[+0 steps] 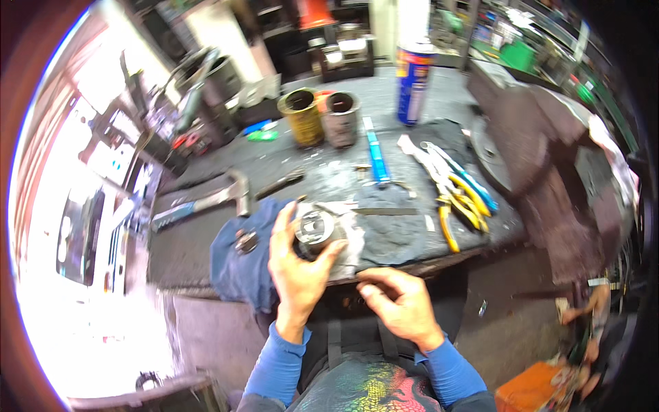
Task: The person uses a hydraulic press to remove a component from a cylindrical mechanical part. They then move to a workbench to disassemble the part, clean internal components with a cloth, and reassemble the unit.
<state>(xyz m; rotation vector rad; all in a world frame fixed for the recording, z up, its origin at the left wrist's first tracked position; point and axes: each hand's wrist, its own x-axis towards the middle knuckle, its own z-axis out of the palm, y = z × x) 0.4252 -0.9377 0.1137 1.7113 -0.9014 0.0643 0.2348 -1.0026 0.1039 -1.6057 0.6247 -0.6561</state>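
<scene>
My left hand (296, 271) is wrapped around a round, dark metal part (315, 226) with a shiny, ridged face turned upward, held just above the near side of the workbench. Close to the bench edge, my right hand (403, 307) has its thumb and fingers curled together; whatever is between them is too small to name. A blue rag (237, 275) hangs over the edge beside my left hand, with a small metal piece (245, 240) on it. Right of the round part lie a whitish cloth (353, 240) and a grey-blue cloth (392, 240).
A hammer (202, 204) lies at the left of the bench (178, 264). Yellow-handled pliers (467, 206) and a blue-handled tool (375, 154) rest at the right. Two tins (304, 127) and a blue spray can (414, 89) stand behind. Heavy brown metalwork (528, 137) occupies the far right.
</scene>
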